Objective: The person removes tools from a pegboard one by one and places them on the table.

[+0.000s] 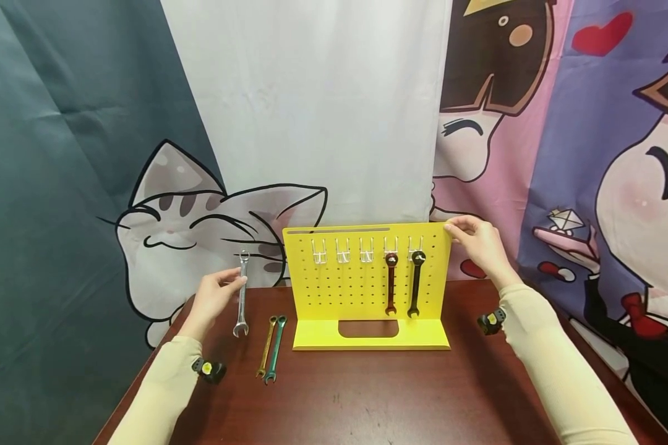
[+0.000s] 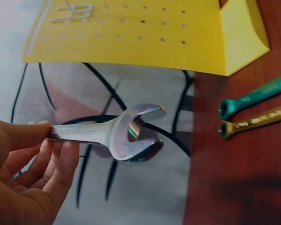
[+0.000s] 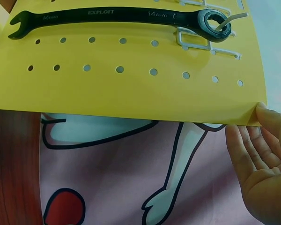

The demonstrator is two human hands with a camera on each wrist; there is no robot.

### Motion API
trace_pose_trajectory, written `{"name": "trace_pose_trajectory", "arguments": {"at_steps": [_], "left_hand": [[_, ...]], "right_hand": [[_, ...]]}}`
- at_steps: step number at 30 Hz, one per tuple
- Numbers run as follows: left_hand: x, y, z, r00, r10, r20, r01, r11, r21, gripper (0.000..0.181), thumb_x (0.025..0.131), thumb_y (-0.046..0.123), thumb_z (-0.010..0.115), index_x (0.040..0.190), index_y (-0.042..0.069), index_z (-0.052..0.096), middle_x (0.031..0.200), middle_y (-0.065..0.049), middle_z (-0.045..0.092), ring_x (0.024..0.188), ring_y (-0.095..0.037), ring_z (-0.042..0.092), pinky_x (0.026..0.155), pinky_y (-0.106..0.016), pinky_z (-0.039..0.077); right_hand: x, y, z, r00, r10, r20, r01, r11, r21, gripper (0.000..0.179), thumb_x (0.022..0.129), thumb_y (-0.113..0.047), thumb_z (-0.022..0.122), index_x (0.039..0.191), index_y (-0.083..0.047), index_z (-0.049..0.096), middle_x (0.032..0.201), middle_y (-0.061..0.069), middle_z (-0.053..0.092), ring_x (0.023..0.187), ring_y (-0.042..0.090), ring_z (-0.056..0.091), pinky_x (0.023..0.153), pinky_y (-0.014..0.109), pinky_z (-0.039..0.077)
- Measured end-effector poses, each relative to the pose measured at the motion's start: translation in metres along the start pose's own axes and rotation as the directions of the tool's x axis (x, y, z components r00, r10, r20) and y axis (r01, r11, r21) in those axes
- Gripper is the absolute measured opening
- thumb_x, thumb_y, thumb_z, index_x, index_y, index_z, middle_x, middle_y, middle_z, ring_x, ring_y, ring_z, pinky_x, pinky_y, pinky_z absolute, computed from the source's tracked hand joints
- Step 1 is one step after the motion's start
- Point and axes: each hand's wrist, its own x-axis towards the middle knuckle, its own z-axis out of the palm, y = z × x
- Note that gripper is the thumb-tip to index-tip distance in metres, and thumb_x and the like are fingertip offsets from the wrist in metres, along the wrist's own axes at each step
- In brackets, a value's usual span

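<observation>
Between thumb and fingers my left hand [image 1: 214,296] pinches a silver combination wrench [image 1: 243,296], held upright with its open end down. In the left wrist view that wrench's open jaw [image 2: 133,133] points away from the hand. My right hand [image 1: 477,242] grips the upper right corner of a yellow pegboard [image 1: 334,287], thumb on the front and fingers behind. On the board's hooks hang a red wrench [image 1: 391,284] and a black wrench [image 1: 416,284], ring ends up. A gold wrench [image 1: 266,346] and a green wrench [image 1: 276,349] lie side by side on the table, right of my left hand.
Three white wire hooks [image 1: 342,253] on the left of the board carry nothing. The board's base [image 1: 317,337] has a slot cut in it and stands on the dark red wooden table [image 1: 367,395]. A cartoon-printed curtain [image 1: 312,123] hangs behind.
</observation>
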Motion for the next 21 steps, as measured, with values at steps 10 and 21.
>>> {"name": "trace_pose_trajectory", "arguments": {"at_steps": [10,21], "left_hand": [[-0.005,-0.035,0.012,0.994,-0.074,0.083,0.069,0.996,0.06,0.039,0.098,0.006,0.063,0.132,-0.012,0.058,0.113,-0.026,0.068,0.086,-0.019,0.068,0.075,-0.041,0.061],[-0.013,-0.065,0.022,0.981,-0.131,0.143,0.119,0.989,0.089,0.037,0.097,-0.001,0.058,0.13,-0.017,0.056,0.114,-0.033,0.065,0.093,-0.028,0.067,0.069,-0.04,0.061]], "right_hand": [[0.0,-0.002,-0.001,1.0,0.008,0.006,-0.008,1.0,-0.009,0.04,0.099,-0.037,0.065,0.119,-0.002,0.068,0.115,0.017,0.071,0.097,0.03,0.072,0.08,0.023,0.057],[-0.003,-0.002,-0.001,1.0,0.012,0.011,-0.012,1.0,-0.007,0.04,0.099,-0.038,0.064,0.119,-0.004,0.068,0.113,0.017,0.072,0.099,0.032,0.071,0.076,0.013,0.053]]}}
